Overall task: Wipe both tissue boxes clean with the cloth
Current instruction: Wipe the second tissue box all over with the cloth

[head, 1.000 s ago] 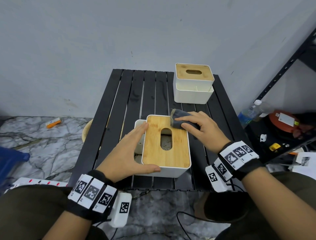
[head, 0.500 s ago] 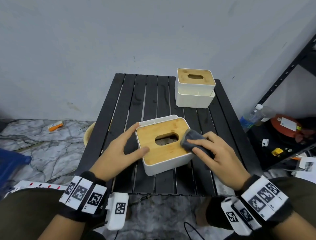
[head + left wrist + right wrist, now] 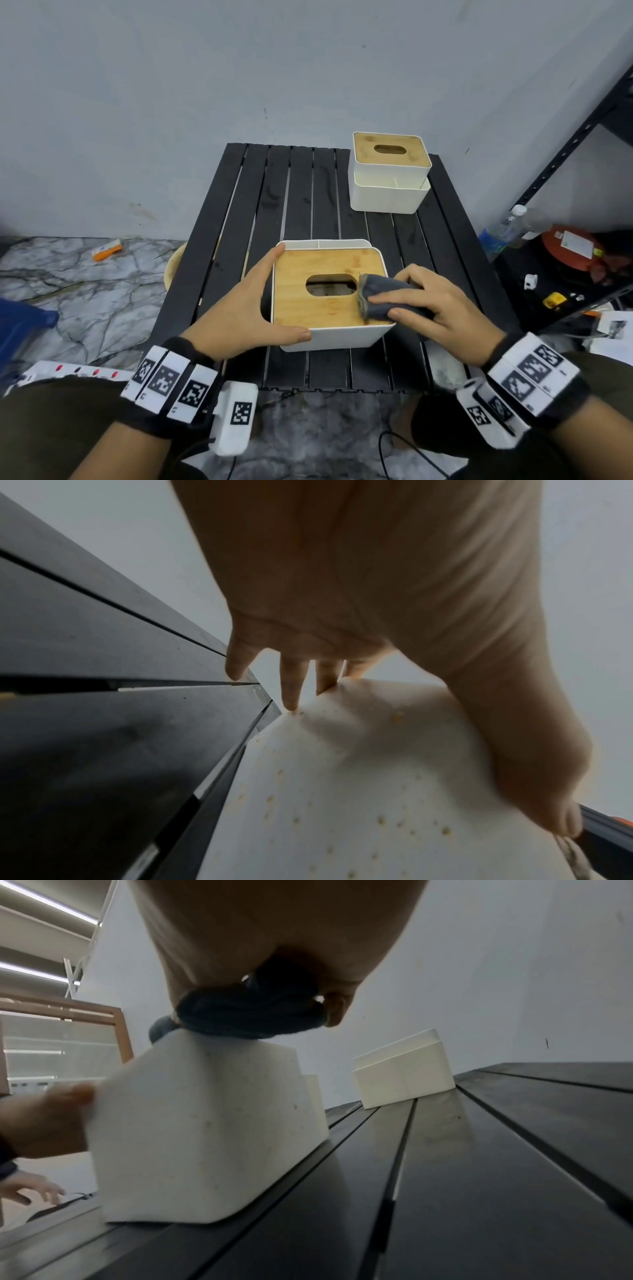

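Observation:
The near tissue box point(image 3: 329, 337), white with a bamboo lid, sits crosswise near the front of the black slatted table point(image 3: 301, 205). My left hand point(image 3: 246, 308) braces its front left corner, straight fingers along the left side and thumb on the front wall point(image 3: 377, 804). My right hand point(image 3: 438, 315) holds a bunched dark grey cloth point(image 3: 380, 298) and presses it onto the lid's right end beside the slot. In the right wrist view the cloth point(image 3: 250, 1012) rests on the box's top edge point(image 3: 205, 1137). The second tissue box point(image 3: 390, 171) stands at the back right.
A black metal rack point(image 3: 565, 154) stands right of the table, with a plastic bottle point(image 3: 503, 229) and a red object point(image 3: 575, 250) on the floor by it. A power strip point(image 3: 68, 371) and an orange item point(image 3: 108, 248) lie on the marble floor at left.
The near box has been turned from lengthwise to crosswise under my left hand. My right hand slid the cloth from the lid's far corner to its right end beside the slot.

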